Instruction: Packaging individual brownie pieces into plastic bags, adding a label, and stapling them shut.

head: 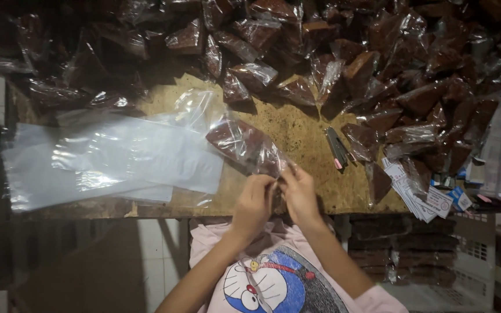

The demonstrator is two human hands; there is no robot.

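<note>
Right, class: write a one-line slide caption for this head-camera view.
Both hands, left hand and right hand, pinch a filled clear bag beside empty plastic bags.

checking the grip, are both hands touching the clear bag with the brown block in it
Touching. The head view shows the left hand and right hand pinching the near end of the clear bag.

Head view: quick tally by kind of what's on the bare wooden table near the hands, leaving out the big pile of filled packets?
Clear plastic packet of dark brown blocks, held by left hand and right hand: 1
Dark stapler: 1
Stack of empty clear plastic bags: 1
Bundle of white paper labels: 1
Total: 4
</note>
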